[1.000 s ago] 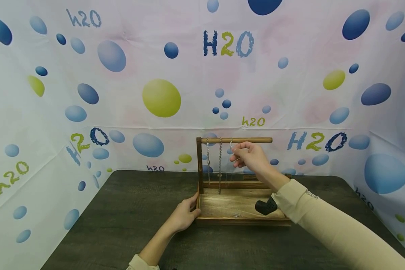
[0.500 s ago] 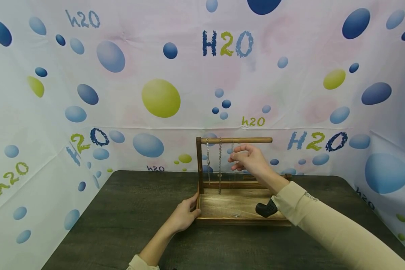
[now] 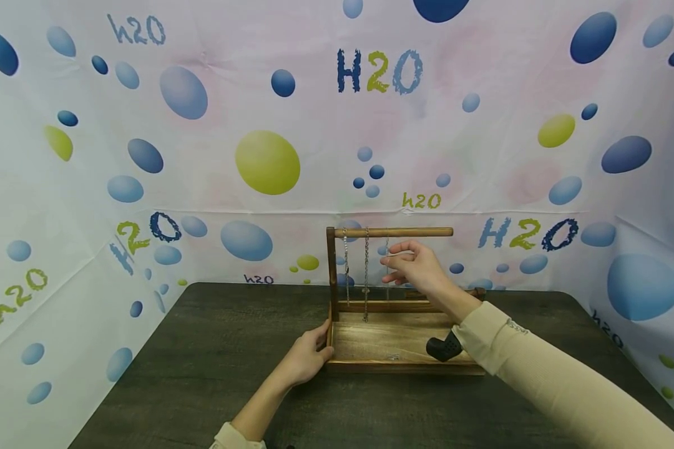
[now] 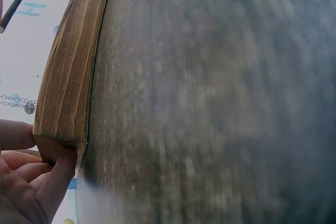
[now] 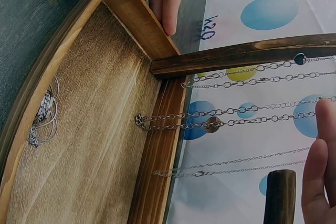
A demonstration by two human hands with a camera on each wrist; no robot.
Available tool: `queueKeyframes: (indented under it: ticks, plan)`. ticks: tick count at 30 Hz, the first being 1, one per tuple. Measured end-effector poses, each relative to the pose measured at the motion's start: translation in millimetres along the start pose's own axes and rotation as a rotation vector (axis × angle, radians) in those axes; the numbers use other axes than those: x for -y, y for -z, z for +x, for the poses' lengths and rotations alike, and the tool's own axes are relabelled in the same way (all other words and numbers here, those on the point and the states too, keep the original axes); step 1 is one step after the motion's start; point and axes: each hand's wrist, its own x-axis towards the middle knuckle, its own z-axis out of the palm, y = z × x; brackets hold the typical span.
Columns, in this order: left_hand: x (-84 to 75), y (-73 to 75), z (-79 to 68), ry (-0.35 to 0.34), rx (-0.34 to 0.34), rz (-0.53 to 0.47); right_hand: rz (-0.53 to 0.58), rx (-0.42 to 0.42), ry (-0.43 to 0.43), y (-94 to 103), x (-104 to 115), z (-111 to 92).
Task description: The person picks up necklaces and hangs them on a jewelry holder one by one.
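A wooden jewelry stand (image 3: 393, 369) with a tray base and a raised bar (image 3: 421, 232) stands on the table. My left hand (image 3: 306, 357) grips the tray's left end wall, the thumb on its rim and the fingers outside, as the right wrist view shows. Three necklaces hang from the bar: a silver one (image 3: 346, 262) with a dark heart charm, a longer one (image 3: 366, 274) with a round charm, and a thin one (image 3: 387, 293). My right hand (image 3: 418, 265) is beside the thin necklace below the bar, its fingers spread and apparently holding nothing.
A small heap of silver jewelry (image 5: 44, 111) lies inside the tray near its front wall. A dark wooden dowel (image 5: 281, 198) sticks up near my right fingers. Behind the dark table (image 3: 247, 349) hangs a backdrop (image 3: 314, 112) with printed spots.
My right hand has let go of the thin necklace, which now hangs from the bar. The fingers have parted and moved slightly down. My left hand stays on the tray.
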Motion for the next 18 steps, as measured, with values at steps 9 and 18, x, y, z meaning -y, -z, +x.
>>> queueKeyframes:
  ticks: [9,18]
  plan:
    - [0.3,0.4,1.9,-0.003,-0.012,0.022,-0.052,-0.008,0.037,1.7,2.5,-3.8]
    - [0.5,-0.6,0.8,0.006,-0.011,0.031,-0.095,-0.014,0.112,1.8,3.7,-14.8]
